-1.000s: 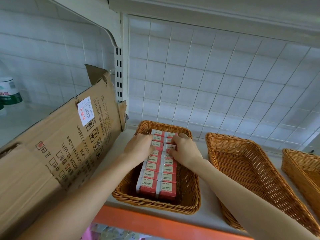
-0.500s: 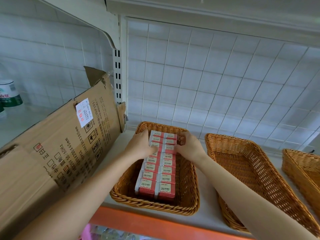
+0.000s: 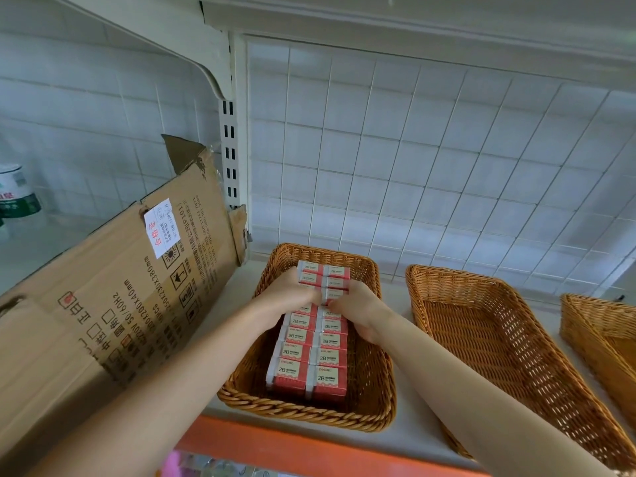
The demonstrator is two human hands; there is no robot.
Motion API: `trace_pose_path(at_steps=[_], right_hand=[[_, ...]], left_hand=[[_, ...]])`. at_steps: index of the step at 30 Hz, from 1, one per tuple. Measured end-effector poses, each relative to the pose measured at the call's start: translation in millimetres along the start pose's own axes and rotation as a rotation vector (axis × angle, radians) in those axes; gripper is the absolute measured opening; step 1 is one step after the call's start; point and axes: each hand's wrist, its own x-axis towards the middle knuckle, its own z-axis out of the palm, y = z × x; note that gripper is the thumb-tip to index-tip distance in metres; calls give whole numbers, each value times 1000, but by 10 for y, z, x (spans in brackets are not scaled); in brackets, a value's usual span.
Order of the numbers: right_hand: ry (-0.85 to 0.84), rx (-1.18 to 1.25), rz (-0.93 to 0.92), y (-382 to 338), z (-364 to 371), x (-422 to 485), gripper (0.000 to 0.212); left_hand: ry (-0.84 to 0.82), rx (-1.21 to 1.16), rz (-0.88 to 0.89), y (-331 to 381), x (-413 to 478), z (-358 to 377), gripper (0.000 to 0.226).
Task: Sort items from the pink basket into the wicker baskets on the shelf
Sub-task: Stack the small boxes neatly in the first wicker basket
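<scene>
- While both hands reach into the left wicker basket (image 3: 303, 413), the left hand (image 3: 292, 297) has its fingers (image 3: 311, 297) curled down on the left row of red-and-white boxes (image 3: 309, 356).
- The right hand (image 3: 358, 308) has its fingers (image 3: 335, 304) bent over the right row, and its thumb lies along that row's outer side.
- The fingertips of the two hands almost meet above the seam between the rows.
- The boxes, marked "2B", stand in two rows; some lie beyond the fingers and more lie on the near side of them.
- Right of the right hand's fingers, the middle wicker basket (image 3: 481, 339) and the right wicker basket (image 3: 599, 325) hold nothing I can see.
- All three baskets stand on the shelf (image 3: 416, 432).
- Left of the left hand's fingers a cardboard box (image 3: 120, 304) leans.
- Half a second ago the hands were on the outer sides of the rows and farther apart; now they have come together on top. The boxes and baskets stay in place.
</scene>
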Motion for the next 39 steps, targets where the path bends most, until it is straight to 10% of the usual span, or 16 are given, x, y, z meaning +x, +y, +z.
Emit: trace_pose_path(at_steps=[23,27,32,39], right_hand=[[10,-98,57,-60,-69,91,25],[113,-251,5,-103,-157,87,16],[307,-589,-152,-215,-466,-102,60],[450,-960,-95,154,-993,-494,53]], left_hand=[[-7,66,6,50,-34,-5,29],[26,143,61,88,-64,-43,6],[136,422,168,204,1,-70,24],[30,814,420,413,-30,393,46]])
